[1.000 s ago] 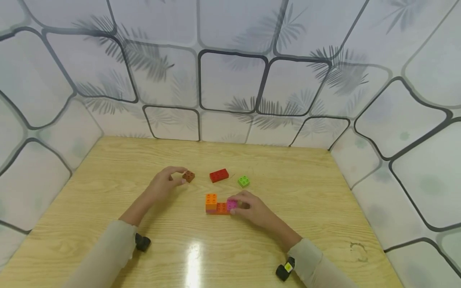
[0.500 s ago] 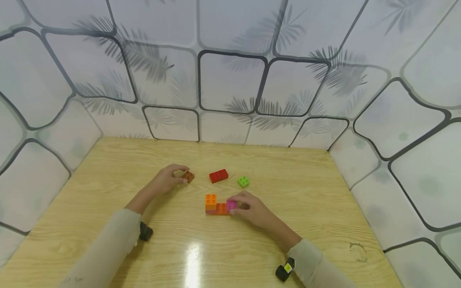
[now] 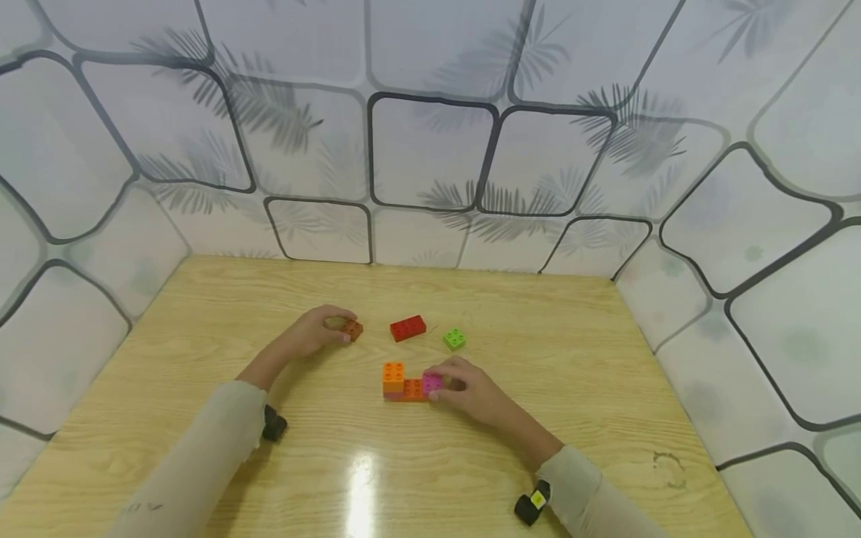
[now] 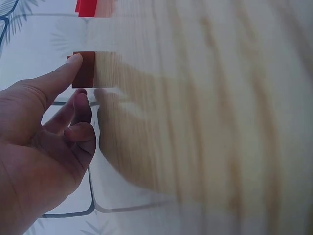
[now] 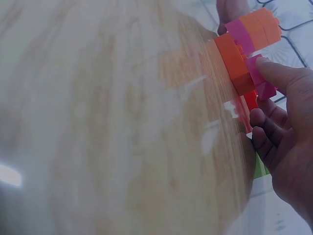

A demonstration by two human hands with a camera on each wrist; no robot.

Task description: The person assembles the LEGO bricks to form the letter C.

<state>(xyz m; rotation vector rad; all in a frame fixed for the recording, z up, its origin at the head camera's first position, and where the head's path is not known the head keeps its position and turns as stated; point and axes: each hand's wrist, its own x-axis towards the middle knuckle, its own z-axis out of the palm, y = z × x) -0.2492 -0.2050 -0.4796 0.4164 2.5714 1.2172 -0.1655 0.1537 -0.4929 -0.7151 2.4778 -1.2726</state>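
Observation:
My left hand point(image 3: 312, 331) is at a small brown toy brick point(image 3: 353, 329) on the table, thumb on its near side and index fingertip at its far edge. In the left wrist view the thumb overlaps the brown brick point(image 4: 84, 73) and the other fingers curl beside it. My right hand point(image 3: 474, 390) pinches a pink brick point(image 3: 433, 384) between thumb and index finger. That pink brick sits on the right end of a long orange-red brick point(image 3: 413, 388). A lighter orange block point(image 3: 393, 376) rises on the left end, over another pink layer point(image 5: 240, 35).
Behind the assembly lie a red brick point(image 3: 407, 328) and a light green brick point(image 3: 454, 339). The wooden table point(image 3: 538, 329) is shiny, with patterned wall covering point(image 3: 430, 164) at the back and both sides.
My left hand has shifted slightly to the right, and its thumb and index finger have come in closer round the brown brick. My right hand stays at the pink brick.

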